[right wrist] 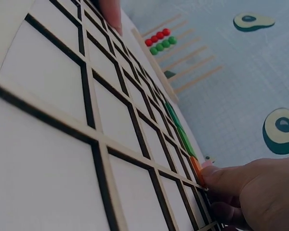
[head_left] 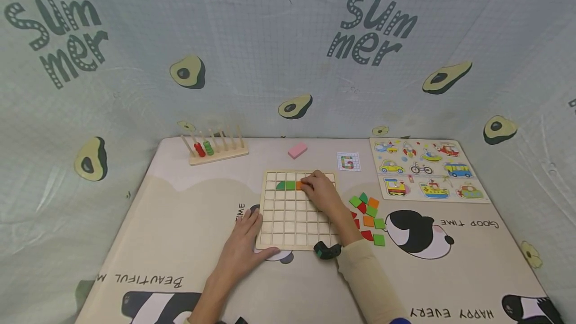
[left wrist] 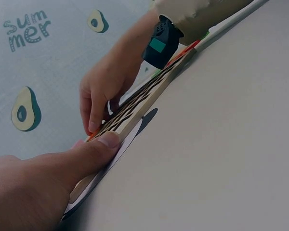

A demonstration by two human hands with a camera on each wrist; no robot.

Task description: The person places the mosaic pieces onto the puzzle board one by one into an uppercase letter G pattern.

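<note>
A wooden grid board [head_left: 284, 225] lies on the table. In one of its upper rows sit a green rounded tile [head_left: 281, 185] and a green square tile [head_left: 291, 185]. Beside them, my right hand [head_left: 321, 193] pinches an orange square tile [head_left: 299, 185] at its cell, as the right wrist view also shows the orange tile [right wrist: 196, 168] under the thumb. My left hand [head_left: 243, 244] rests at the board's lower left corner, fingers straight along the left side. In the left wrist view the left thumb [left wrist: 98, 147] presses the board's near edge.
Loose red, green and orange tiles [head_left: 369, 221] lie right of the board. Behind it are a pink block [head_left: 298, 151] and a small pattern card [head_left: 348, 162]. A bead counting rack [head_left: 218, 156] stands back left; a vehicle puzzle board [head_left: 427, 169] lies back right.
</note>
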